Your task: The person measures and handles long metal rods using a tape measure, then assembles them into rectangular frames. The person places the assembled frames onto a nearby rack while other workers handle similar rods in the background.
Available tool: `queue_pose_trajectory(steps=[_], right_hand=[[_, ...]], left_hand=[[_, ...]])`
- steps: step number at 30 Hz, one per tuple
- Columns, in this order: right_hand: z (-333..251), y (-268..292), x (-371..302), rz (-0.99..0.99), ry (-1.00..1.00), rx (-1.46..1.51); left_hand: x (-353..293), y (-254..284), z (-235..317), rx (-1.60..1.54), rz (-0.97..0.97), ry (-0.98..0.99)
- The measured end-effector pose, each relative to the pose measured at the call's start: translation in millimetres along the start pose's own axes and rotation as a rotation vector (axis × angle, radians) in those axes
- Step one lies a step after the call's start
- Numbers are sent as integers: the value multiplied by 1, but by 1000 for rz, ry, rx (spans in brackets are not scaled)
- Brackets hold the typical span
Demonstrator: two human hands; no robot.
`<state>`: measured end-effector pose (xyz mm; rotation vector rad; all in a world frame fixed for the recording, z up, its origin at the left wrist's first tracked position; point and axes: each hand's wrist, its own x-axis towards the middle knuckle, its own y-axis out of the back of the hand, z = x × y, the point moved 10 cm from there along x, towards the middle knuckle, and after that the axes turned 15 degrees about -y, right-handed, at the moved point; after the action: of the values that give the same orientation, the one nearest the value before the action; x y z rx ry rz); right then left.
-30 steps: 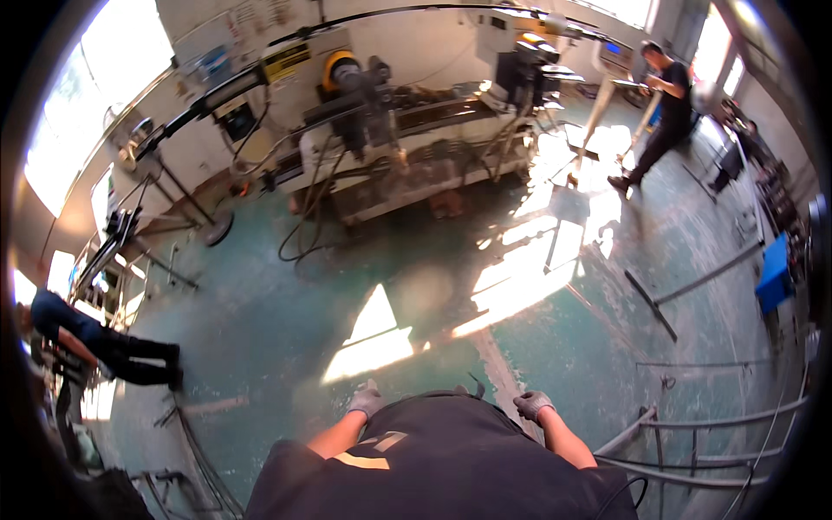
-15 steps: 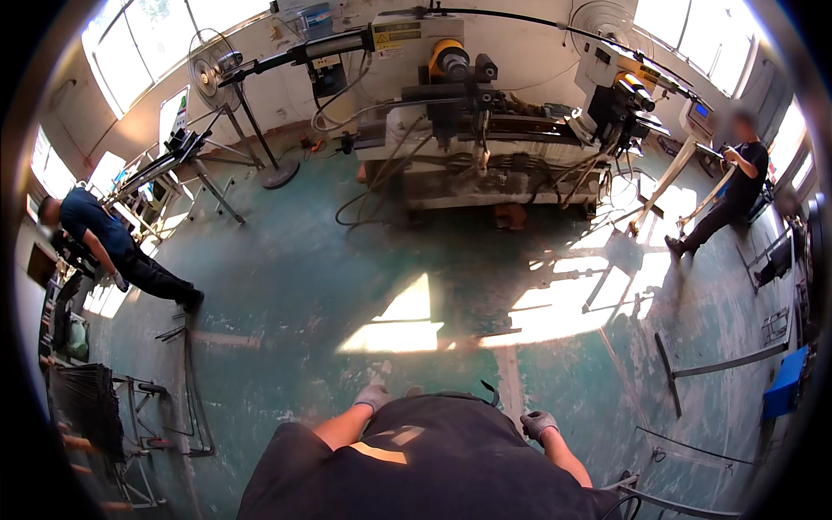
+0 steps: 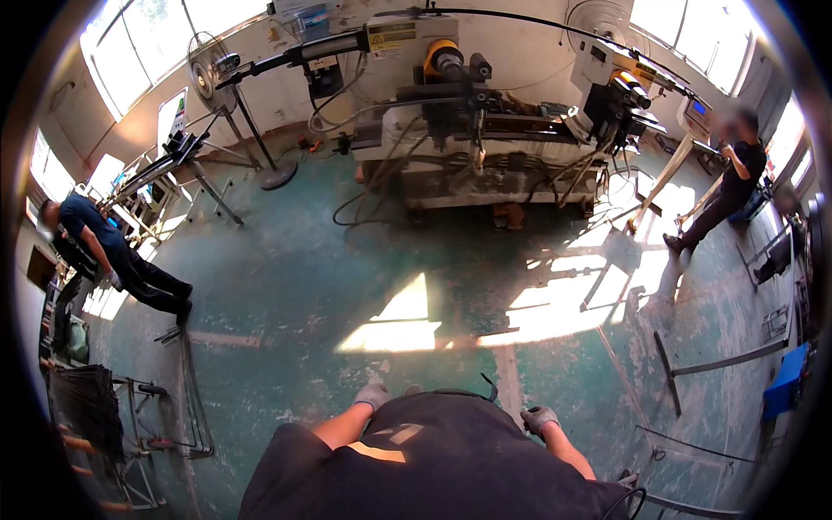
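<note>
My left hand [image 3: 373, 396], in a grey work glove, hangs beside the front of my dark shirt [image 3: 451, 442]. Its fingers are too small and foreshortened to read, and I make out nothing in it. On the other side my right hand [image 3: 539, 420], gloved the same way, has its fingers curled in. Whatever it may hold is hidden. Both hands hang over the worn green floor [image 3: 303, 347], apart from each other and from the machines. A thin black cord or strap end [image 3: 490, 385] sticks up at my shirt's edge.
A large bending machine [image 3: 494, 165] stands ahead, a second machine head [image 3: 611, 87] to its right. At left a co-worker [image 3: 104, 243] leans over; another [image 3: 741, 173] stands at right. A floor fan [image 3: 212, 78], metal racks [image 3: 143, 425], a T-shaped bar [image 3: 693, 368] and a blue box [image 3: 787, 381] surround me.
The co-worker at left has shifted their legs and body slightly. The person at right has moved their arms a little. My hands stay nearly in place.
</note>
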<state>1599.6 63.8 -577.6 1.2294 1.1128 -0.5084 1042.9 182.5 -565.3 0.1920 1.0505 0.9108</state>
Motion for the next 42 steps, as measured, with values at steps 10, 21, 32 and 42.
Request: queue_pose_trajectory(steps=[10,21,32,42], right_hand=[[13,28,8,-17,-23,16],[-27,45,18,-8,17,9],[-268,80,-20,199,326,-404],[-633,83,-193,358,818,-178]], left_hand=[[14,-3,44,88,-18,-26],[16,45,109,143,132,-82],[110,141,56,34,182,-6],[224,347,-13,-102,322,-121]])
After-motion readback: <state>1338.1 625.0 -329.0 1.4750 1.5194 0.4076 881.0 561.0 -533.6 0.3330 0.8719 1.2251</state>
